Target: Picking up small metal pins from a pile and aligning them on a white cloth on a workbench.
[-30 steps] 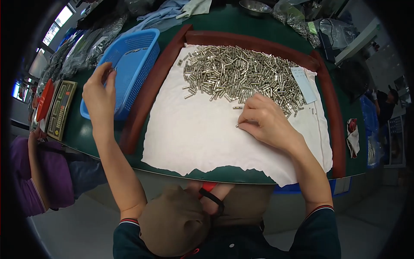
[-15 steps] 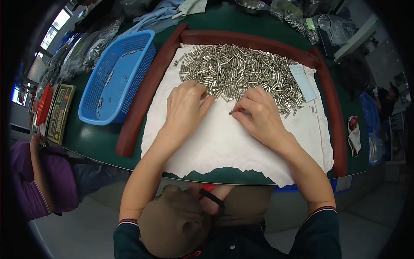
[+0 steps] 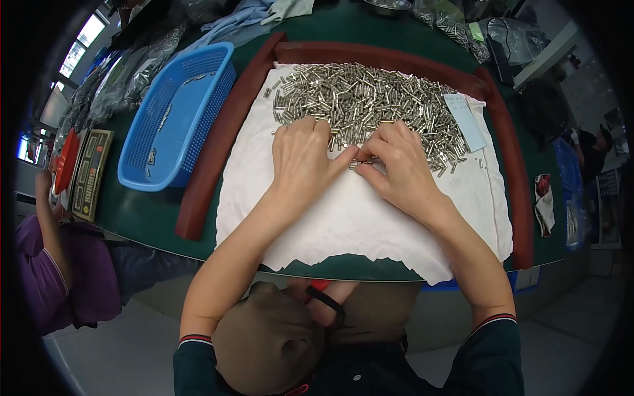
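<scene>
A heap of small silvery metal pins (image 3: 363, 96) covers the far half of a white cloth (image 3: 317, 231). My left hand (image 3: 300, 155) lies palm down at the heap's near edge, thumb stretched out toward the right hand and apart from the fingers. Its fingertips are partly hidden. Close beside it, my right hand (image 3: 399, 162) pinches a small metal pin (image 3: 353, 166) between thumb and fingers, low over the cloth. The exact number of pins in that pinch cannot be made out.
Dark red wooden rails (image 3: 389, 58) frame the cloth on three sides. A blue plastic basket (image 3: 142, 175) with a few pins stands left, near a weighing scale (image 3: 92, 173). A pale blue paper slip (image 3: 465, 122) lies on the heap's right. Another person in purple (image 3: 86, 270) is at far left.
My left hand has shifted right, its thumb now close to the right hand's fingertips. The right hand has moved slightly away from me, still pinching.
</scene>
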A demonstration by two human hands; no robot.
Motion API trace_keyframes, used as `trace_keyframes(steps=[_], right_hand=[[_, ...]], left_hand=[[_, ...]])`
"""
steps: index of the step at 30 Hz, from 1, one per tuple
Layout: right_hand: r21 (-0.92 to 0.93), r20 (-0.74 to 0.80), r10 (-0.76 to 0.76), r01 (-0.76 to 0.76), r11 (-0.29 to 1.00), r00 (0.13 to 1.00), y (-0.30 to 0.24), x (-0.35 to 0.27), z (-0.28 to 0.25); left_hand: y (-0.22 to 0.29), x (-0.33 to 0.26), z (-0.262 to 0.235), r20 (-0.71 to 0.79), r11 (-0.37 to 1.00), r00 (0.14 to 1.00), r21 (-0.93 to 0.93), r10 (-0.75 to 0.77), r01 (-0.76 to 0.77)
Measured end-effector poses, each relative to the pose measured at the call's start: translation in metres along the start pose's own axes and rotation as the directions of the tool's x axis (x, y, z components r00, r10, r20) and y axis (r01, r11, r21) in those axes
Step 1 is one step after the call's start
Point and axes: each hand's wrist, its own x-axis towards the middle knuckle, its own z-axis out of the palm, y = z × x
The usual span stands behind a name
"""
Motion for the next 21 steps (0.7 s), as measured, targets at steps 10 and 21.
trace_keyframes(steps=[10, 21], right_hand=[[0.046, 0.125, -0.038, 0.032, 0.998, 0.991, -0.004, -0.003, -0.015], [0.104, 0.136, -0.095, 0.081, 0.991, 0.986, -0.006, -0.003, -0.016]], left_hand=[[-0.007, -0.004, 0.003, 0.051, 0.987, 0.997, -0.151, -0.054, 0.061], [-0.005, -0.009, -0.014, 0.277, 0.903, 0.958, -0.426, 0.075, 0.052]])
